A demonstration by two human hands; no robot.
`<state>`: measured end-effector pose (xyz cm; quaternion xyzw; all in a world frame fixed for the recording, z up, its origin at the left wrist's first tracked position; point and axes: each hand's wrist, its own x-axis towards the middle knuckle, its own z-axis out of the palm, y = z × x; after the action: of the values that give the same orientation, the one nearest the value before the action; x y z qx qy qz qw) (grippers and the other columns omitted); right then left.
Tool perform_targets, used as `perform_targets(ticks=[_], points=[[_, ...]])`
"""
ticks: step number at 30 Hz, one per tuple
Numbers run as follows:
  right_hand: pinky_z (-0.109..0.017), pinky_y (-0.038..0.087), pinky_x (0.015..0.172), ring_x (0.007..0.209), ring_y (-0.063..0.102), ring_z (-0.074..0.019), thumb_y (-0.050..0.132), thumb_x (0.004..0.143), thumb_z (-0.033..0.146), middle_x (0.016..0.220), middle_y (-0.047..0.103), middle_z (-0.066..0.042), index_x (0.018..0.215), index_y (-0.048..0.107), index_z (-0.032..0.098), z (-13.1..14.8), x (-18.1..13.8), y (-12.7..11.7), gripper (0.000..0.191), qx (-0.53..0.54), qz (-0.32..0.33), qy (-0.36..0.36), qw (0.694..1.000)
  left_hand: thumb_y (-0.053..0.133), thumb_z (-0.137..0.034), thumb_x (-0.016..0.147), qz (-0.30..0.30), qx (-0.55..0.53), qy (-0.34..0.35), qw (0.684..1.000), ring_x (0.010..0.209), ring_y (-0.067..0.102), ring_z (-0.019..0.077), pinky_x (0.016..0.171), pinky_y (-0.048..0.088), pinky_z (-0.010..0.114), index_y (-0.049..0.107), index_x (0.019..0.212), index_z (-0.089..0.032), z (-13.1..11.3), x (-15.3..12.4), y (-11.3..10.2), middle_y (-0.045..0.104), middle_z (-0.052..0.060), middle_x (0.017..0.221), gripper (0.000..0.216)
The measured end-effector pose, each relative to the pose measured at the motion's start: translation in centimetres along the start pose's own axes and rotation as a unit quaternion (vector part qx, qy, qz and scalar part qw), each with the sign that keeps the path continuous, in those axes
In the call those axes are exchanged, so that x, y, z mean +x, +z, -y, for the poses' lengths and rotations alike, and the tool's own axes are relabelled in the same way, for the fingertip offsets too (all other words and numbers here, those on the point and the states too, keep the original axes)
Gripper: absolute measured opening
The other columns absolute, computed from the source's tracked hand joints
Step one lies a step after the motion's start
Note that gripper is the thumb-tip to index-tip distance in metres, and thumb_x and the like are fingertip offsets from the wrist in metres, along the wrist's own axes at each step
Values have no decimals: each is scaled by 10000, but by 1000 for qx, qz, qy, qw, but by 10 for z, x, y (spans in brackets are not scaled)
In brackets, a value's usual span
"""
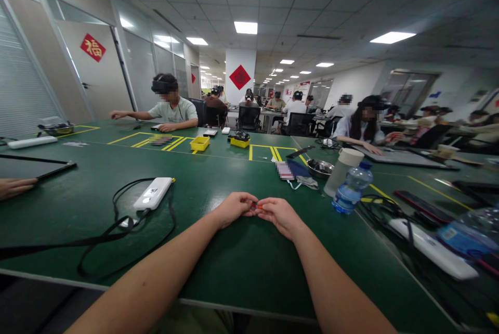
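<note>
Both my hands meet on the green table (234,261) in front of me. My left hand (234,208) and my right hand (279,215) are closed in a pinch on the two ends of a small red and dark object (255,206). It is too small to name. My forearms rest on the table's near edge.
A white power bank (153,193) with a black cable lies to the left. A water bottle (352,187) and a white cup (342,170) stand to the right, next to a steel bowl (319,168). Yellow trays (199,143) sit farther back. Another person's hand (15,187) rests at far left; several people sit around.
</note>
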<state>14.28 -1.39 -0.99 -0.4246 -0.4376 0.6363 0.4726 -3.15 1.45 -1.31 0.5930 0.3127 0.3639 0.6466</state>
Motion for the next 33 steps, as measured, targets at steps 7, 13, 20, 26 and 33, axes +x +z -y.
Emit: perform_targets(ticks=[7, 13, 20, 26, 33], points=[[-269, 535, 673, 686, 665, -169, 627, 637, 75, 703, 670, -94, 769, 613, 101, -1, 0, -1, 136, -40, -29, 12, 999, 563, -208, 731, 25, 101, 15, 994, 660, 614, 121, 671, 487, 249, 618, 978, -124, -6, -6, 2, 650, 55, 775, 266], [-263, 533, 640, 685, 660, -169, 677, 623, 121, 712, 664, -72, 762, 617, 113, -1, -2, -2, 152, -65, -6, -11, 998, 597, -210, 708, 35, 111, 12, 993, 674, 619, 124, 656, 491, 242, 608, 956, -121, -14, -11, 3, 654, 70, 815, 264], [-256, 526, 657, 677, 645, -142, 686, 673, 245, 743, 658, -71, 778, 613, 115, 6, -5, 3, 183, 2, -2, -44, 999, 598, -152, 717, 0, -28, -43, 999, 747, 647, 146, 686, 516, 260, 546, 1038, -122, -10, -7, -3, 637, 129, 949, 327], [-280, 520, 614, 661, 650, -162, 448, 816, 497, 752, 655, -130, 735, 606, 85, 6, -1, 2, 449, 62, -9, 30, 998, 543, -287, 789, -5, -86, -64, 994, 783, 657, 179, 688, 527, 259, 582, 958, -89, -11, -5, -3, 640, 163, 954, 263], [-277, 510, 620, 666, 653, -166, 408, 821, 526, 751, 653, -120, 715, 607, 92, 6, -1, 2, 489, 70, -14, 39, 997, 530, -337, 801, -15, -93, -68, 993, 789, 658, 193, 667, 529, 256, 578, 950, -89, -10, -5, -4, 635, 166, 953, 293]])
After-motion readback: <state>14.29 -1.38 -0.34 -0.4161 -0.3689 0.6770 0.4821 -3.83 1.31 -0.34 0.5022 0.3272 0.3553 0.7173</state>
